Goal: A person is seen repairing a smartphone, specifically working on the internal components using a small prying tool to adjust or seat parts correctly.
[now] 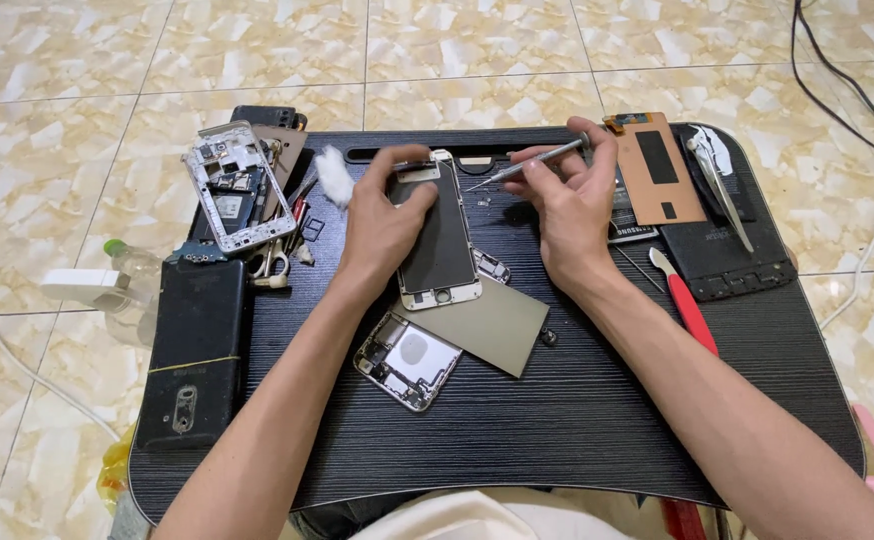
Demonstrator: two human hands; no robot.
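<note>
Left hand [382, 225] clamps the phone screen [440, 235] steady near the bench's far edge (tilted up) while right hand [567, 205] pinches a screwdriver [527, 165].

Screens on the black work board

A white-framed dark phone screen panel [439, 235] lies at centre; a grey rectangular plate [492, 330] lies just near of it; a black-faced phone [195, 350] sits near left.
</note>
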